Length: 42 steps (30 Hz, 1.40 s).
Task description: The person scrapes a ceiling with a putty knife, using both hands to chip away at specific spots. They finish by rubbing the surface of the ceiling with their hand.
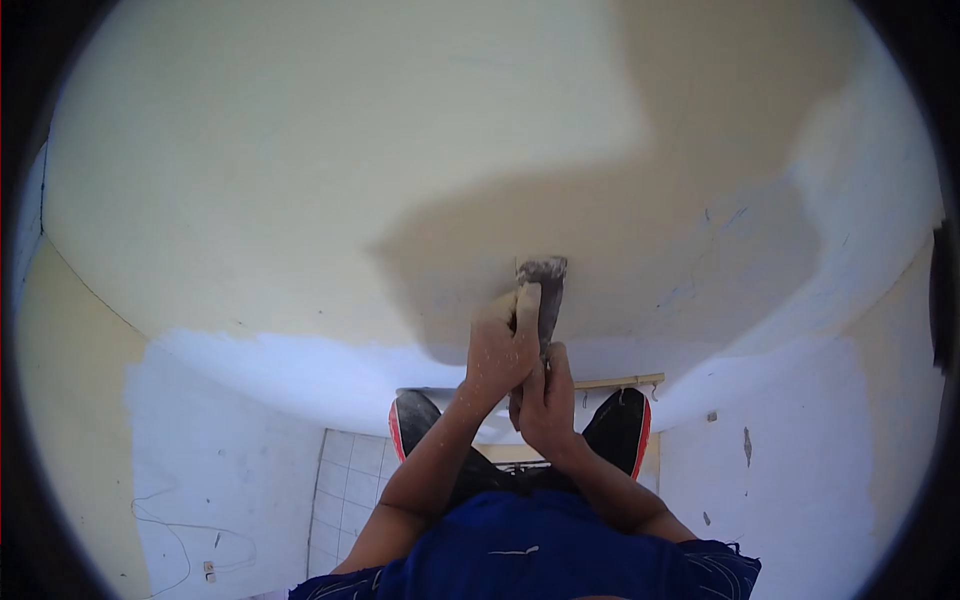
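Observation:
A dark putty knife (549, 312) is held upright against the cream wall (300, 200), its blade end smeared with white. My left hand (503, 345) is closed around the tool's upper part, with a finger stretched along it towards the blade. Lower down, my right hand (548, 402) grips the handle end, just beneath the left. Pale dust or specks cover the left hand and wrist. What the fingers do behind the handle is hidden. The wall around the blade lies in my shadow.
White coating (240, 370) covers the wall's lower part, and blue marks (735, 215) show at the right. Below my hands is a wooden strip (610, 382) with hooks. Floor tiles (350, 475) appear at lower left, near a thin wire (180, 524). A dark object (940, 295) sits at the right edge.

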Motion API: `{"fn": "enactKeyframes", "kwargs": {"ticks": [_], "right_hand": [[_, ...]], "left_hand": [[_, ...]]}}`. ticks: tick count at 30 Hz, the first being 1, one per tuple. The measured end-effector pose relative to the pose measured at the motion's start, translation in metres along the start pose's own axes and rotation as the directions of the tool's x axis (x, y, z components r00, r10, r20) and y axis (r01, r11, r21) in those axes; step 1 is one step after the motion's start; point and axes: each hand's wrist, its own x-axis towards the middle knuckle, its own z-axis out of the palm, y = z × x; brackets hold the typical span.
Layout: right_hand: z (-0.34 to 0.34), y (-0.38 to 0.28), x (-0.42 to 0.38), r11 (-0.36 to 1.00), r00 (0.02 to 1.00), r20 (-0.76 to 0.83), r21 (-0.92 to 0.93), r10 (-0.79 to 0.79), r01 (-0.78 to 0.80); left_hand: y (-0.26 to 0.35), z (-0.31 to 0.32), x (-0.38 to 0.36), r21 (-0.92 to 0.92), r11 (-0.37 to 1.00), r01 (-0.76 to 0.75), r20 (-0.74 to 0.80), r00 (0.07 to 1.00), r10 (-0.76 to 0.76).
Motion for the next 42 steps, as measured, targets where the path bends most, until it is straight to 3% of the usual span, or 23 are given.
{"fn": "enactKeyframes", "kwargs": {"ticks": [8,14,21,23,27,29,35,36,42], "right_hand": [[-0.008,0.047,-0.019,0.999,1.000,-0.006,-0.044,-0.011,0.011],[-0.003,0.003,0.003,0.994,0.998,-0.008,-0.092,-0.064,0.063],[-0.006,0.041,-0.015,0.995,1.000,-0.006,-0.095,-0.018,0.018],[-0.005,0.041,-0.018,0.995,1.000,-0.003,-0.100,-0.007,0.007],[-0.002,0.012,-0.004,0.991,1.000,0.005,-0.132,0.017,-0.016],[0.002,-0.009,0.001,1.000,1.000,0.022,-0.002,0.011,-0.011],[-0.004,0.039,-0.016,0.997,1.000,0.005,-0.079,0.003,-0.002],[-0.003,0.035,-0.016,0.998,1.000,0.007,-0.058,0.011,-0.011],[0.000,-0.004,0.001,0.999,1.000,0.014,-0.027,-0.022,0.023]], "left_hand": [[-0.046,0.014,-0.025,0.040,0.999,-0.001,-0.009,1.000,0.001],[-0.005,0.002,-0.001,-0.050,0.999,0.016,0.003,1.000,-0.016],[-0.041,0.009,-0.021,0.063,0.998,-0.014,-0.039,0.999,0.016],[-0.044,0.009,-0.024,0.071,0.995,0.077,-0.001,0.997,-0.077],[-0.011,-0.002,-0.005,0.041,0.999,0.035,0.006,0.999,-0.036],[0.002,-0.004,0.001,-0.048,0.999,0.017,0.009,1.000,-0.017],[-0.041,0.006,-0.022,0.084,0.996,0.001,-0.044,0.999,0.002],[-0.036,0.004,-0.023,0.079,0.995,0.054,-0.005,0.999,-0.054],[0.001,-0.004,0.000,-0.023,1.000,0.010,-0.001,1.000,-0.010]]}}
